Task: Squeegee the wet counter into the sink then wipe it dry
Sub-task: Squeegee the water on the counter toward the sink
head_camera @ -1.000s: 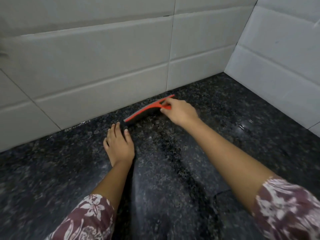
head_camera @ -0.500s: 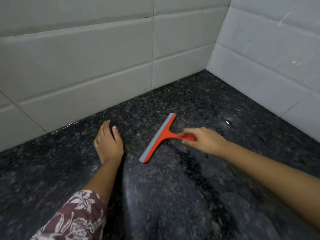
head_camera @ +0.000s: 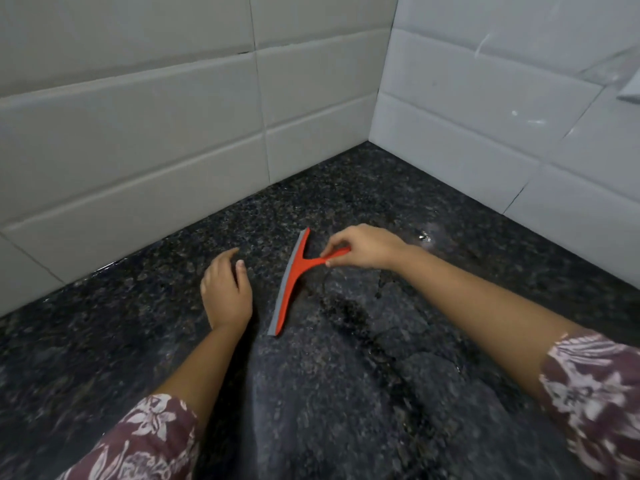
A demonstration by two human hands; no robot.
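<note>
A red squeegee (head_camera: pixel 292 284) with a grey rubber blade lies with its blade on the dark speckled granite counter (head_camera: pixel 450 237), running from far to near. My right hand (head_camera: pixel 363 249) pinches its short red handle between thumb and fingers. My left hand (head_camera: pixel 227 292) rests palm down on the counter just left of the blade, fingers loosely apart, holding nothing. Wet streaks and a dark trail of water (head_camera: pixel 349 317) show on the stone right of the blade. No sink is in view.
White tiled walls (head_camera: pixel 156 133) meet in a corner (head_camera: pixel 375 133) at the back right, closing the counter on two sides. A glinting droplet (head_camera: pixel 424 237) sits near the right wall. My flower-patterned sleeves (head_camera: pixel 149 441) fill the lower corners.
The squeegee left the back wall and came toward me across the counter, its blade turning more lengthwise. My right hand now pinches the handle. The left hand stayed flat.
</note>
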